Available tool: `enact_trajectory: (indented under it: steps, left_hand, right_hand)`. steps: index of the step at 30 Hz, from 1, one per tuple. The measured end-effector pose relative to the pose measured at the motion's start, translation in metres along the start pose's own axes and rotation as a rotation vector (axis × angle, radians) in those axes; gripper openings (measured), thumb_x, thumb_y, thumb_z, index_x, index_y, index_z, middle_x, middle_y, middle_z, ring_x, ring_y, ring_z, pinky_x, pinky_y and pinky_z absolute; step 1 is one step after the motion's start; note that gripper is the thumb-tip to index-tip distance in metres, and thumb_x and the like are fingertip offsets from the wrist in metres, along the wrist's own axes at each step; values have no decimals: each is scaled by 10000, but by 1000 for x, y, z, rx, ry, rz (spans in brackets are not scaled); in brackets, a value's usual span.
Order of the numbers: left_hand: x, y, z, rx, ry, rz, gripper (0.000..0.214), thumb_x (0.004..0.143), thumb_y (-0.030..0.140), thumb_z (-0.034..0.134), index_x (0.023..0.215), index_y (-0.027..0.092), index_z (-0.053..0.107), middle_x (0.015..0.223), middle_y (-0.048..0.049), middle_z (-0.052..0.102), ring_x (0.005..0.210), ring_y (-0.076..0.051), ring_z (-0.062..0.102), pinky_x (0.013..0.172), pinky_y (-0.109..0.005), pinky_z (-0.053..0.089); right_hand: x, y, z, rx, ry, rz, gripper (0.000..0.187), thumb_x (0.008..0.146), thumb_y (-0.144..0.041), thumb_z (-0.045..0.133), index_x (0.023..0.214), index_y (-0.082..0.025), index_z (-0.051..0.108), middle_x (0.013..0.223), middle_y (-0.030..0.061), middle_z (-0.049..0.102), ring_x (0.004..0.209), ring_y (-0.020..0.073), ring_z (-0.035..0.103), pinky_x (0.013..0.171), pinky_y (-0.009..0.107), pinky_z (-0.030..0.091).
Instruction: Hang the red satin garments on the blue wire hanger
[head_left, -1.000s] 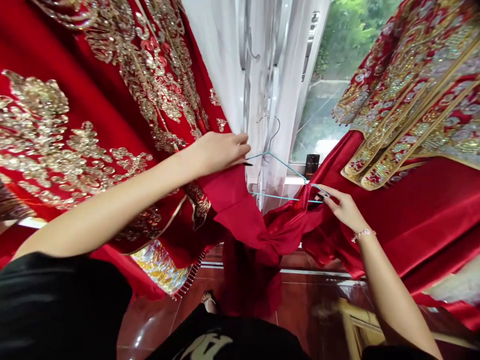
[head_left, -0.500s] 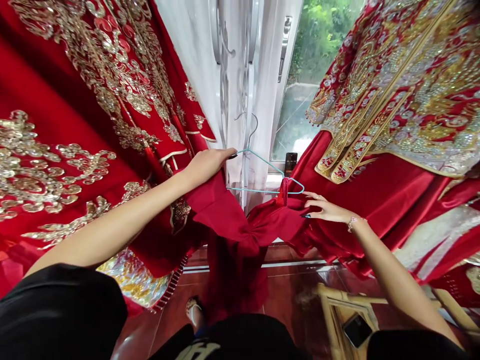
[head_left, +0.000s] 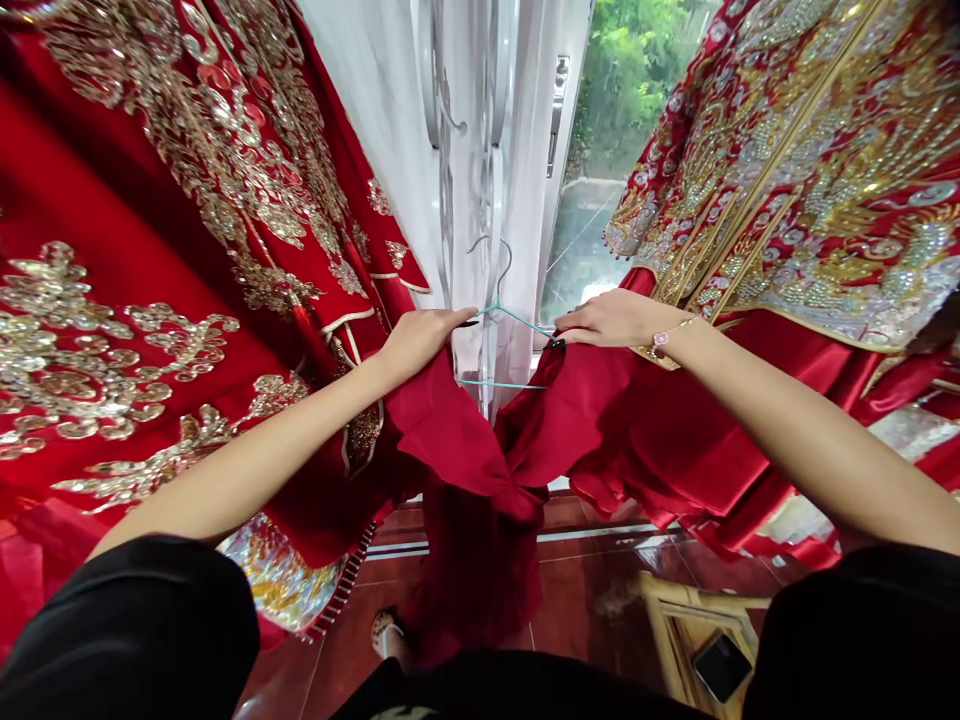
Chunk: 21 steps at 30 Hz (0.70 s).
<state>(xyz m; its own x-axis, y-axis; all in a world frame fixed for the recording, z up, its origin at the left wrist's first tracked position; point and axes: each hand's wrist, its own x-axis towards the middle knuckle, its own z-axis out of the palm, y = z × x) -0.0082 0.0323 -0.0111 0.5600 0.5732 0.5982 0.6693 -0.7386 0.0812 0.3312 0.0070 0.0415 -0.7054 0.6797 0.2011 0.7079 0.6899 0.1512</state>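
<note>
A thin light-blue wire hanger [head_left: 501,316] with a silver hook hangs in front of the white curtain. A plain dark red satin garment [head_left: 480,470] is draped over both its ends and sags between them. My left hand [head_left: 424,335] is closed on the red fabric at the hanger's left shoulder. My right hand [head_left: 611,318], with a bracelet at the wrist, is closed on the red fabric at the hanger's right shoulder. The hanger's right end is hidden under the fabric and my right hand.
Red gowns with heavy gold embroidery hang close at the left [head_left: 150,280] and the right [head_left: 810,170]. A sheer white curtain [head_left: 480,130] covers a window behind. A wooden stool [head_left: 690,630] with a phone [head_left: 721,667] on it stands on the red tiled floor at lower right.
My right hand rose from below the hanger's bar to its right shoulder, pulling the red fabric up over that end. My left hand kept its grip at the left end.
</note>
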Motion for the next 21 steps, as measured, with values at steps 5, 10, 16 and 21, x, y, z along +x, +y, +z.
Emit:
enact_trajectory:
  steps: [5, 10, 16, 21]
  left_hand:
    - [0, 6, 0, 26, -4, -4, 391, 965, 159, 472, 1285, 248, 678, 1004, -97, 762, 911, -262, 720, 744, -317, 514]
    - [-23, 17, -15, -50, 82, -98, 400, 1016, 281, 433, 1379, 230, 593, 1172, -107, 675, 1056, -260, 672, 915, -376, 542]
    - [-131, 31, 5, -51, 590, -415, 377, 1035, 356, 365, 1328, 230, 566, 1326, -107, 581, 1328, -239, 524, 1187, -419, 409]
    - [-243, 43, 91, -387, 507, -810, 581, 973, 434, 449, 1511, 349, 245, 1546, -119, 352, 1394, -311, 493, 1146, -512, 477]
  right_hand:
    - [18, -44, -30, 173, 136, 31, 542, 956, -667, 456, 990, -158, 638, 898, 8, 673, 918, 187, 700, 870, 364, 517]
    - [-20, -88, -63, 468, 814, 220, 404, 963, -601, 500, 1103, -223, 526, 1049, 29, 616, 872, 124, 683, 780, 318, 533]
    - [-81, -67, 65, 763, 1317, 594, 328, 798, -573, 708, 845, -313, 513, 756, -14, 571, 721, 196, 586, 751, 426, 543]
    - [-96, -105, 228, 1126, 1008, 1056, 392, 762, -629, 577, 899, -269, 505, 942, 37, 642, 929, 251, 644, 754, 414, 525]
